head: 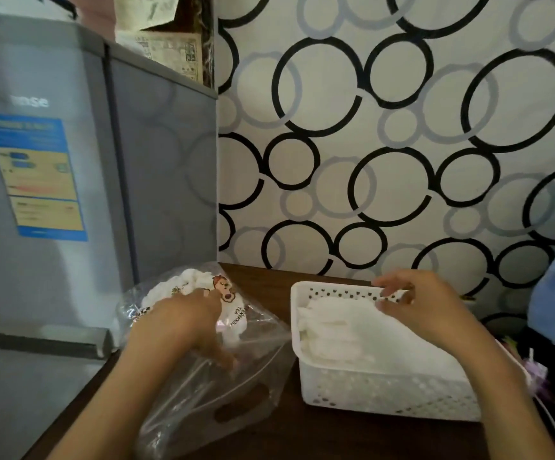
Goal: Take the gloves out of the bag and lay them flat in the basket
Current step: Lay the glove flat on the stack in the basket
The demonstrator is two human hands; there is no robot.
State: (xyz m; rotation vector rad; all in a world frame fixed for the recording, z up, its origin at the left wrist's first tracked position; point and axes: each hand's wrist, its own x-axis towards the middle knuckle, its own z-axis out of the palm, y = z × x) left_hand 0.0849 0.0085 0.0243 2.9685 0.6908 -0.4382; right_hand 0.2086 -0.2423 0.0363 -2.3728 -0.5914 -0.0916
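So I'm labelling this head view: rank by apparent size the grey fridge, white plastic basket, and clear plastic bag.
1. Grey fridge, clearly largest.
2. White perforated plastic basket and clear plastic bag: look alike; the crumpled bag's outline is unclear.

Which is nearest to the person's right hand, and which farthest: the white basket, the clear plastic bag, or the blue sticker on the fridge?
Measured from the right hand:
1. White basket: directly under the hand, its fingers at the far rim.
2. Clear plastic bag: left of the basket, on the table.
3. Blue sticker: far left, on the fridge door.
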